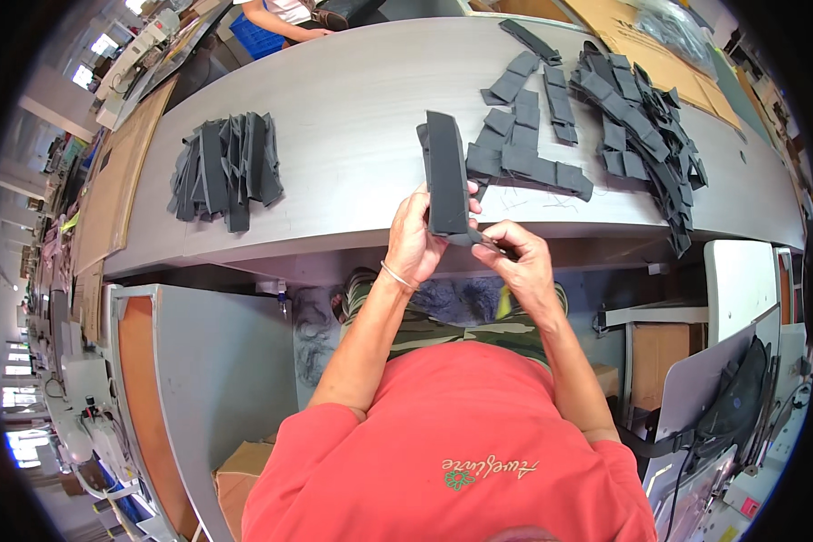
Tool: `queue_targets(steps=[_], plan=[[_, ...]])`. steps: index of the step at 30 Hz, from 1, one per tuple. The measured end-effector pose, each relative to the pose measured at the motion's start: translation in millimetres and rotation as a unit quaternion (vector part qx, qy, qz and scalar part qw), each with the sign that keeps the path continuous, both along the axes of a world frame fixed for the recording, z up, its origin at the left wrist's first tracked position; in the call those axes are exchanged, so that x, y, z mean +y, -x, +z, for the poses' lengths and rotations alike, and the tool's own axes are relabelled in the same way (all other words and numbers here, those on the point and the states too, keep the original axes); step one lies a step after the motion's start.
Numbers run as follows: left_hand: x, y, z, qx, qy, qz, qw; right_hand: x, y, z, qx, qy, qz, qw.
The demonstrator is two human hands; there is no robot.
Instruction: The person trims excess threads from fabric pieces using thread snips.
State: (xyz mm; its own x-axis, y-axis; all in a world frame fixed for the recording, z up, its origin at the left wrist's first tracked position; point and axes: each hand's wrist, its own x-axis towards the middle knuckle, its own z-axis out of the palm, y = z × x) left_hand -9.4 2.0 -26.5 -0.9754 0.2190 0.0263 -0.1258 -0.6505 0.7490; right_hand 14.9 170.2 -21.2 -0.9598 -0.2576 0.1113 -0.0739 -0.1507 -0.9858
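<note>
A long, dark grey fabric strip (446, 172), folded or layered, stands up from my left hand (415, 239) above the table's near edge. My left fingers are wrapped round its lower part. My right hand (526, 264) is closed in a pinch at the strip's lower right corner. Something thin and dark shows between its thumb and fingers, too small to name. A yellow piece (503, 303) is visible just under that hand; whether the hand holds it I cannot tell.
On the grey table (352, 117), a pile of dark strips (226, 172) lies at left. Loose strips (524, 144) and a larger heap (641, 126) lie at right. Cardboard (650, 54) borders the far right. Another person's arm (280, 23) rests at the far edge. A grey cabinet (217, 361) stands left.
</note>
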Motion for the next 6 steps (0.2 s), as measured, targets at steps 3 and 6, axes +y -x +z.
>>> queue_targets(steps=[3,6], plan=[[-2,-4,4,0.002,-0.015,0.040,0.999,14,6,9,0.042,-0.079,-0.008,0.996],[-4,-6,4,0.002,-0.076,0.024,0.997,15,15,18,0.107,-0.151,-0.046,0.982]])
